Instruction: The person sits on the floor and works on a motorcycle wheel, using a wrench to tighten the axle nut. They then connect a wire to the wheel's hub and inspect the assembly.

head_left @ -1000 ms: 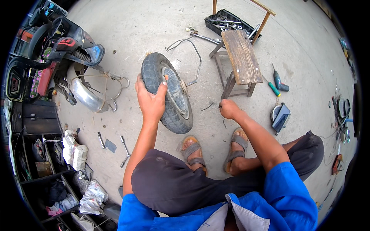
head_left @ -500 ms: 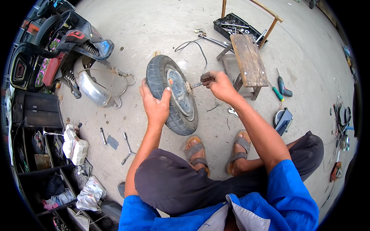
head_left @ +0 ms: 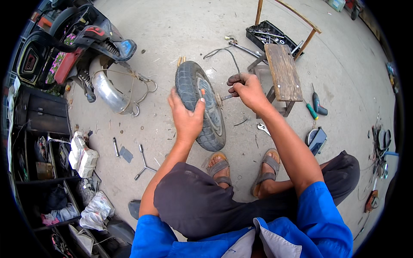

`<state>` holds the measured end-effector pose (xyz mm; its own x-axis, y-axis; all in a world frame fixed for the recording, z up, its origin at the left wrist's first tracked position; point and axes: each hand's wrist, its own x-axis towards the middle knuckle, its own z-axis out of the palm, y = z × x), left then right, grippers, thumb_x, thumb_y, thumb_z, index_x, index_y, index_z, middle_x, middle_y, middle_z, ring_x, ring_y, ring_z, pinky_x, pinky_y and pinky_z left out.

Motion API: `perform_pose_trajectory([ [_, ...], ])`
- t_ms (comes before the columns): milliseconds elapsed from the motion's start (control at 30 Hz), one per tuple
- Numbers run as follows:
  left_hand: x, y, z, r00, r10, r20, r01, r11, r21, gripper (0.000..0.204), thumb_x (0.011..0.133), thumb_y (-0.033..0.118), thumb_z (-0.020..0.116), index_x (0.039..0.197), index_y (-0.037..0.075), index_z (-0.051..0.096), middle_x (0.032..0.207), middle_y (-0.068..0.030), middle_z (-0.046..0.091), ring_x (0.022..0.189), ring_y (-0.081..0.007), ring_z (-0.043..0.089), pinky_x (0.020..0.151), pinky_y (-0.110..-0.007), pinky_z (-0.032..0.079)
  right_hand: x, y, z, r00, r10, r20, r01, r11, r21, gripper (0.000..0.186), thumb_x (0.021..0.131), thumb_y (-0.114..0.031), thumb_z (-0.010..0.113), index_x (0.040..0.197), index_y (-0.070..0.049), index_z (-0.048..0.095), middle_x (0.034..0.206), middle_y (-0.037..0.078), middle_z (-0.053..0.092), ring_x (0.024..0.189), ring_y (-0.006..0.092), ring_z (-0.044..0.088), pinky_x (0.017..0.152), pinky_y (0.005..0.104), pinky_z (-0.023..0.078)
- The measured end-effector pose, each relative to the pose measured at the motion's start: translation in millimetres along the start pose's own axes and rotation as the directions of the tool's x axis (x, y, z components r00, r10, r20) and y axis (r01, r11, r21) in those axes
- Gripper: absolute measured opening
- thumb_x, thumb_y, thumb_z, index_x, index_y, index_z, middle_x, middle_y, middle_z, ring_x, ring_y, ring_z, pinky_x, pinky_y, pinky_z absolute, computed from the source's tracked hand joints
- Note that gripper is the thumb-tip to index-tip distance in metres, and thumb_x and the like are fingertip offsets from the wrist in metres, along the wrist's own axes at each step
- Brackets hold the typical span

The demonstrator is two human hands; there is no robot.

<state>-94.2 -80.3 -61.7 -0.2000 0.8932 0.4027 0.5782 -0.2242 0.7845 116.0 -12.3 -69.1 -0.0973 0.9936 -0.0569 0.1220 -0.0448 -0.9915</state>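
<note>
Wheel [head_left: 211, 112] (tilted) is clasped across its tyre [head_left: 188, 86] by the left hand [head_left: 187, 120]; right hand [head_left: 246, 89] is curled at the axle [head_left: 228, 97], pinch unclear.

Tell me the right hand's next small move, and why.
Perhaps firm the right hand's grip around the axle: its fingers are at the outer end, though their hold is unclear, and the left hand clasps the wheel.

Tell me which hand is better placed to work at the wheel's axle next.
Probably the right hand: it is at the end of the axle, on the wheel's right side, while the left hand grips the tyre.
</note>
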Motion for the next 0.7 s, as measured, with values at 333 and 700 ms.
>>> perform_pose_trajectory([
  [333, -8.3, 8.9, 5.2, 1.000, -0.015, 0.018, 0.017, 0.997, -0.075, 0.082, 0.086, 0.019, 0.070, 0.145, -0.014, 0.025, 0.136, -0.0274, 0.037, 0.122, -0.0403, 0.050, 0.105, -0.043, 0.040, 21.6, 21.6, -33.6, 0.982, 0.072, -0.175, -0.095, 0.988, -0.126, 0.031, 0.085, -0.006, 0.055, 0.108, 0.012, 0.066, 0.090, 0.019, 0.072, 0.077, 0.0222, 0.072, 0.068, 0.0341, 0.058],
  [700, -9.9, 10.0, 6.2, 1.000, -0.012, 0.006, 0.012, 0.999, -0.036, 0.082, 0.084, 0.017, 0.070, 0.145, -0.015, 0.025, 0.137, -0.0285, 0.036, 0.124, -0.0418, 0.047, 0.106, -0.044, 0.039, 40.2, 52.0, -47.2, 0.955, 0.114, -0.273, -0.179, 0.957, -0.226, 0.030, 0.083, -0.011, 0.059, 0.103, 0.010, 0.068, 0.088, 0.022, 0.072, 0.078, 0.0282, 0.072, 0.072, 0.0389, 0.057],
])
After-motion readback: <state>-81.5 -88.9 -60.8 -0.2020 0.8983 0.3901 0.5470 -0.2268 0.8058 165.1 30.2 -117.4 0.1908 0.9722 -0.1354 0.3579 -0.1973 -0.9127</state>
